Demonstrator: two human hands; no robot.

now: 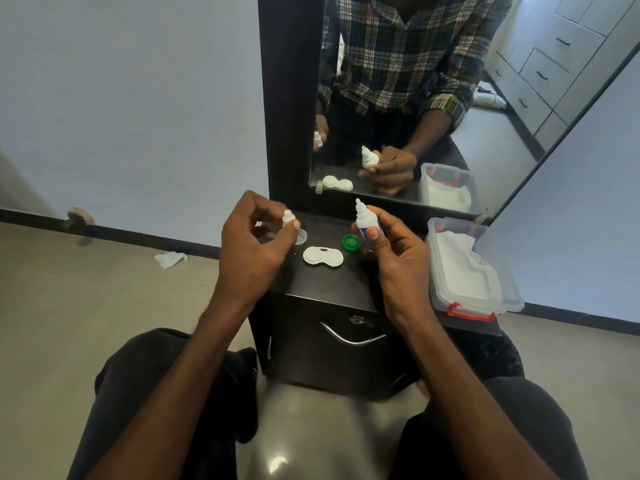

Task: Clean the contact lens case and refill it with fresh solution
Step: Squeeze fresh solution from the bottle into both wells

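The white contact lens case [322, 256] lies with both wells uncovered on the dark cabinet top [311, 282]. A green lid [351, 242] sits just right of it, and a clear lid [300, 236] lies to its left. My right hand [391, 251] grips the small white solution bottle [366, 220] upright, nozzle bare, above the cabinet's right part. My left hand [254, 242] pinches the bottle's small white cap [288, 218] above the clear lid.
A clear plastic box [467, 268] with red clasps and white tissues stands at the cabinet's right edge. A mirror [415, 98] leans behind the cabinet. A crumpled tissue [170, 259] lies on the floor to the left. My knees flank the cabinet.
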